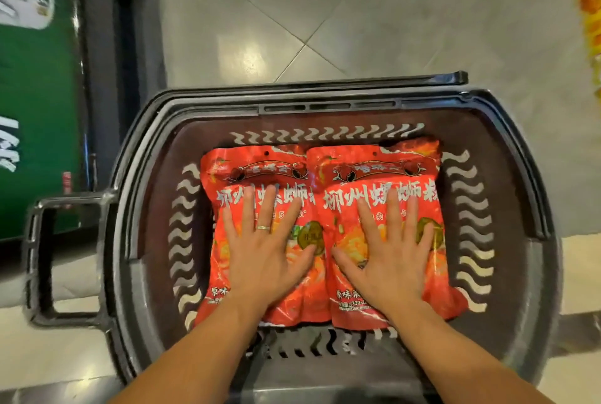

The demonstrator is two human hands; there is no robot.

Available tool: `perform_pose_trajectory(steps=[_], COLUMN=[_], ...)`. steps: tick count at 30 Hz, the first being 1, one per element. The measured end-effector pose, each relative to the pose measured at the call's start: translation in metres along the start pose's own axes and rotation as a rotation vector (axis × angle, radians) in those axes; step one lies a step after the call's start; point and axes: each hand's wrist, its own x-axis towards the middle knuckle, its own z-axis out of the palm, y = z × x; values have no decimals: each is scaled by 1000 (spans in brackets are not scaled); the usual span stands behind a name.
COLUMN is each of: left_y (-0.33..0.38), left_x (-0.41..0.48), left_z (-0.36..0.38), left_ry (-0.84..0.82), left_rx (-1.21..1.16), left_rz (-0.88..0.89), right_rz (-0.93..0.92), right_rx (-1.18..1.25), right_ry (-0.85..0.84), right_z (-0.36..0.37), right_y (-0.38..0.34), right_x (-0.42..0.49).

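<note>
both hands flat on two red packets in a shopping basket

left hand [264, 254], ring on one finger, presses with fingers straight and spread on the left red packet [227, 189]; right hand [393, 257] lies the same way on the right red packet [344, 185]. packets side by side, edges touching, filling the floor of the dark basket [156, 208]. basket handle [39, 260] sticks out at left. grey tiled floor [292, 13] beyond, green panel [35, 110] at far left.

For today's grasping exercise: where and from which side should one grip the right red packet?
Probably the near edge of the right packet, from the person's side: it lies flat, touches the left packet, and the basket wall crowds its far side.
</note>
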Motion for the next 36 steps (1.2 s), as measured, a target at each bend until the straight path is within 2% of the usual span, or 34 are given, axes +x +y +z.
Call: perform_pose_trajectory(steps=[6,11,14,18,21,23,30,36], left_y=[-4,-4,-3,-3,0,6,50,63], left_x=[0,-1,2,13,20,19,11,-46], left_z=[18,19,8,-49,-105,-165,-418,-620], left_ry=[91,106,-27,-357,-466,-408,11,335], left_rx=[0,7,4,-18,-85,-59,39,19], left_rz=[19,24,-10,-50,-85,-88,-62,-110], right_rz=[6,2,12,-25,32,29,-78,-221], right_rx=[-19,-6,28,141,258,250,202,144], right_ry=[35,-2,-145,-452,-420,-312,37,311], right_z=[15,13,-3,-66,-124,-178,-413,-608], right_y=[1,-1,-2,11,16,10,-40,-110], right_x=[3,3,8,19,22,14,-27,-92])
